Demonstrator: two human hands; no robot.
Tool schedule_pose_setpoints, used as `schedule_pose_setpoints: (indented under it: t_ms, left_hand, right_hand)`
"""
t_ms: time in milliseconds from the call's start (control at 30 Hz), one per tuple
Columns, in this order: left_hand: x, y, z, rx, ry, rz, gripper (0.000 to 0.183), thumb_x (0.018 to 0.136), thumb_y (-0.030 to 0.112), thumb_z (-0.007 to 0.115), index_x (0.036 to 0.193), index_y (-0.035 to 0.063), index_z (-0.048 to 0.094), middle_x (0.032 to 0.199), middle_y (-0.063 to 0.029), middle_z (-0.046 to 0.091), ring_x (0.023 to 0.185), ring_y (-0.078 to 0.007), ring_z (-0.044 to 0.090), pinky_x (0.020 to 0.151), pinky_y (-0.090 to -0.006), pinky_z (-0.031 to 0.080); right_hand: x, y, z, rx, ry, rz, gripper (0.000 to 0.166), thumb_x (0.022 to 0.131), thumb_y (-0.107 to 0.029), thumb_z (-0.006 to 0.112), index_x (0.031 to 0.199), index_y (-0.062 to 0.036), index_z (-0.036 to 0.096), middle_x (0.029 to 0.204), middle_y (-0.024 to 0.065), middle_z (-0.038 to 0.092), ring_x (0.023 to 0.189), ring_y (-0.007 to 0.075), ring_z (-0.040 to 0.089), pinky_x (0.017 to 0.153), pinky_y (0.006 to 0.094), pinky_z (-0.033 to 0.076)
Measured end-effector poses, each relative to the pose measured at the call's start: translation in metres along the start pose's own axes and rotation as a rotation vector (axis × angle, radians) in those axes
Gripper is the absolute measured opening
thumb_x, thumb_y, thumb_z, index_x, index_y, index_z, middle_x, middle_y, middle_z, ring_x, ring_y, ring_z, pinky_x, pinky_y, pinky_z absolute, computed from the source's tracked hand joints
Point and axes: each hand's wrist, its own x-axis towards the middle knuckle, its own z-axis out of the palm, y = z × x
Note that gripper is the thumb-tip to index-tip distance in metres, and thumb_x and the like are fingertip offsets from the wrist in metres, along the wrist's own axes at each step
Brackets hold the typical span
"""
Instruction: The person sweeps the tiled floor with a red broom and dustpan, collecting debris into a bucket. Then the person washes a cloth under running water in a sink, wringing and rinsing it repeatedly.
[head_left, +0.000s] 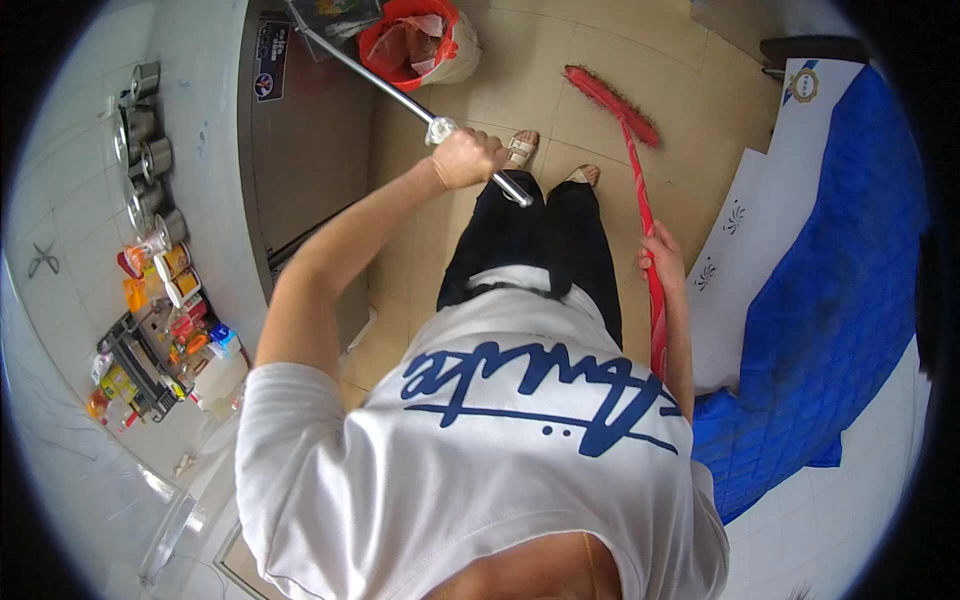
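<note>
My left hand (471, 156) grips the metal pole (367, 72) of a long-handled dustpan, near its free end. A clear crumpled piece of plastic (440, 130) sits on the pole beside my fingers. At the top edge the dark dustpan (366, 11) is partly cut off; some debris lies in it. It is raised beside a white bucket with a red rim (453, 51), which holds rubbish. On the other side, my right hand (661, 256) is closed around the red handle (638, 180) of a broom. Its red bristle head (613, 106) is over the tiled floor.
To the left is a grey-fronted appliance (315, 135) beneath a light worktop (206, 127). Several metal pots (142, 135), food packages and a dark rack (139, 360) stand along the wall. A blue quilted cover (832, 300) and white panel (731, 262) border my right side.
</note>
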Motion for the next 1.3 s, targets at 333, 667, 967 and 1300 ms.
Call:
schedule_pose_setpoints:
  t_ms: [333,667,967,1300]
  left_hand:
    - [-0.052,0.052,0.104,-0.199,-0.228,0.050,0.012,0.069,0.018,0.053,0.062,0.0086,0.054,0.060,-0.0065,0.056,0.060,-0.0226,0.061,0.053,-0.0349,0.050]
    - [-0.019,0.011,0.060,-0.207,-0.108,-0.046,0.010,0.067,0.016,0.058,0.067,0.0081,0.051,0.062,-0.0080,0.055,0.060,-0.0273,0.058,0.053,-0.0380,0.047]
    - [0.043,-0.039,-0.104,-0.198,0.454,-0.266,0.012,0.058,0.008,0.062,0.060,0.0109,0.051,0.056,-0.0059,0.051,0.054,-0.0233,0.056,0.049,-0.0349,0.043]
    - [0.138,-0.144,-0.195,-0.595,1.249,-0.527,0.033,0.084,-0.001,0.049,0.054,0.0036,0.034,0.048,-0.0015,0.040,0.042,-0.0075,0.036,0.039,-0.0237,0.029]
  right_hand:
    - [0.002,0.001,-0.013,-0.124,0.008,0.078,0.048,0.079,-0.011,0.052,0.125,-0.0141,0.038,0.060,-0.0015,0.045,0.042,0.0064,0.042,0.034,0.0232,0.037]
    - [-0.001,0.007,-0.026,0.027,-0.059,-0.023,0.037,0.078,-0.007,0.048,0.114,-0.0109,0.044,0.058,-0.0004,0.044,0.043,0.0083,0.043,0.035,0.0246,0.037]
    - [-0.001,-0.043,-0.034,0.054,-0.062,-0.042,0.029,0.079,-0.009,0.048,0.108,-0.0141,0.046,0.058,-0.0009,0.044,0.043,0.0068,0.042,0.036,0.0224,0.034]
    - [0.078,-0.200,-0.023,0.355,-0.052,-0.073,0.017,0.083,-0.013,0.051,0.099,-0.0147,0.047,0.058,-0.0019,0.044,0.044,0.0051,0.041,0.036,0.0177,0.030]
